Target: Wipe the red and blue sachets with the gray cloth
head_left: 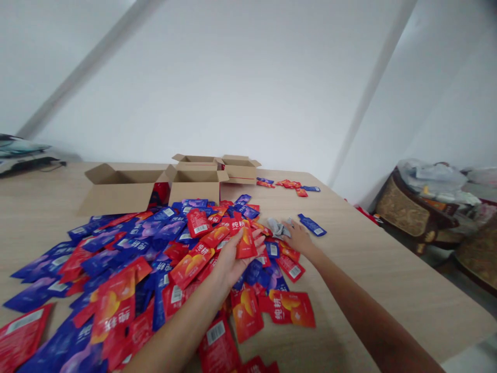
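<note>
My left hand [233, 261] is palm up over the pile and holds a red pouch [244, 243] with an orange fruit print and white lettering, its thumb on top. To the right, my right hand [298, 238] has its fingers on a crumpled grey cloth [276, 228] at the pile's right edge; the fingertips are partly hidden. Around both hands lies a heap of red pouches [194, 264] and blue pouches [166, 230], some with barcodes facing up. A single blue pouch [311, 225] lies just beyond my right hand.
Several open cardboard boxes, including a near left box [120, 197] and a middle box [194, 191], stand behind the pile. A few red pouches [288, 184] lie at the table's far right. Past the table's right edge is a patterned chair [404, 210] with plastic bags on it.
</note>
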`<state>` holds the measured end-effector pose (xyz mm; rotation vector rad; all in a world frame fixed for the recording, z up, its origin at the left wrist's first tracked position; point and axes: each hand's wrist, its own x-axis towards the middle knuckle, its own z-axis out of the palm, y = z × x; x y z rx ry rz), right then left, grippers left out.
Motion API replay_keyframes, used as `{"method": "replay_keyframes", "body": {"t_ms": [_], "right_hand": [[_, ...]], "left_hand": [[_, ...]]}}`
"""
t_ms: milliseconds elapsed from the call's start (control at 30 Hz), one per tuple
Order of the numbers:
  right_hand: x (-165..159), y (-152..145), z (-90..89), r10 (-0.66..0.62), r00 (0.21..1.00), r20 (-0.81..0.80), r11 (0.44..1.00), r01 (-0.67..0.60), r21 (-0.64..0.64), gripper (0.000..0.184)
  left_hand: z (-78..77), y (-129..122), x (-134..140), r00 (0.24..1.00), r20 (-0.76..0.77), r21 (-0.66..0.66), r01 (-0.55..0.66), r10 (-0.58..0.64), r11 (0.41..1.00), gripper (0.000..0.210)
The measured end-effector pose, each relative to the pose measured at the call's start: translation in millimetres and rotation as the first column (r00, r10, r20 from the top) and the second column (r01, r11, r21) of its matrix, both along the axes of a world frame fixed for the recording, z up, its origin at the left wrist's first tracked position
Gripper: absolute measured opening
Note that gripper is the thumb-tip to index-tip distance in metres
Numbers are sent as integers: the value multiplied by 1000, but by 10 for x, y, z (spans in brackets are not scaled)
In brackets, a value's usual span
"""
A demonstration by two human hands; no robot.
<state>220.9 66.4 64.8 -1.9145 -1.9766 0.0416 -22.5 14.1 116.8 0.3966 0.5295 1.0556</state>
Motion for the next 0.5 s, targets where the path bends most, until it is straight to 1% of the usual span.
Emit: {"method": "replay_keyframes", "body": {"t_ms": [67,100,133,167,200,233,267,300,333,367,433,500], "right_hand": [[213,184,-198,-20,999,-49,1000,19,-16,32],[261,238,-240,-22,998,-67,1000,21,-7,28],[268,273,-238,-26,997,-76,1000,27,8,27],[233,291,-192,-24,995,-93,999,27,33,28],[158,294,-108,-3,992,-128,997,13,79,29],[47,283,3,49,983,-178,988,-22,151,30],[-95,259,129,126,965,-230,968,-70,239,31],[-261,222,257,246,928,-281,925,-137,356,33],[-444,173,373,356,889,-288,876,-210,435,38],[-636,112,467,433,857,-279,840,-272,470,43],[-1011,-44,572,560,787,-260,789,-410,458,44],[-1321,-228,578,589,753,-293,783,-442,438,41]], "left_hand": [[-26,17,-13,1000,-20,48,20,-20,999,30],[-35,20,-16,999,-26,67,30,-29,997,35],[-41,22,-17,999,-32,78,35,-33,996,41],[-41,20,-14,999,-40,84,32,-28,996,45],[-37,17,-9,999,-49,83,22,-18,996,46],[-28,12,0,998,-60,76,11,-7,997,44],[-14,5,12,998,-69,65,2,3,998,39],[2,-2,25,998,-70,57,-4,8,998,33],[20,-9,39,998,-60,55,-11,14,998,27],[37,-14,50,999,-44,58,-25,28,998,25],[64,-13,55,996,-1,77,-90,91,993,25],[69,5,30,980,27,86,-199,197,976,23]]}}
